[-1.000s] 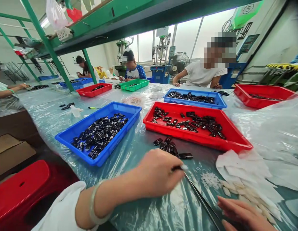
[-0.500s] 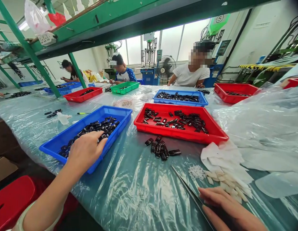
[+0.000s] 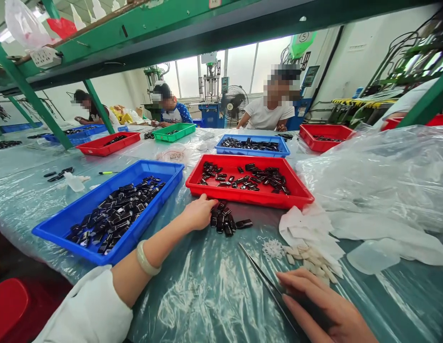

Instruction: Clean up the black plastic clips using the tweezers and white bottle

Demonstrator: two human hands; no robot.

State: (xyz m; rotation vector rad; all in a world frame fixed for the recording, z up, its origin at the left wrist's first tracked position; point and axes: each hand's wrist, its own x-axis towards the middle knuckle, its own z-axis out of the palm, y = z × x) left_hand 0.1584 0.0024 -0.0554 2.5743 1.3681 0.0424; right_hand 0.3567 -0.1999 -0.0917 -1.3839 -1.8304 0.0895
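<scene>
My left hand (image 3: 200,213) is at the left side of a small pile of black parts (image 3: 224,220), just in front of the red tray (image 3: 250,196); its fingers are bent together and whatever they pinch is hidden. At the lower right, my right hand (image 3: 314,297) has closed its thumb and fingers on metal tweezers (image 3: 262,276), whose tips point toward the pile. The blue tray (image 3: 108,257) on the left holds many black parts. White bits (image 3: 273,248) and beige pieces (image 3: 314,264) lie beyond my right hand.
White cloth (image 3: 307,228) and clear plastic sheeting (image 3: 378,176) cover the right side. Farther back are another blue tray (image 3: 252,148), a green tray (image 3: 174,132) and three people seated at the table. A green shelf beam (image 3: 153,31) crosses overhead. A white bottle (image 3: 74,182) lies left.
My left hand has moved right, from over the blue tray to the pile by the red tray. The view has shifted slightly. My right hand keeps the tweezers.
</scene>
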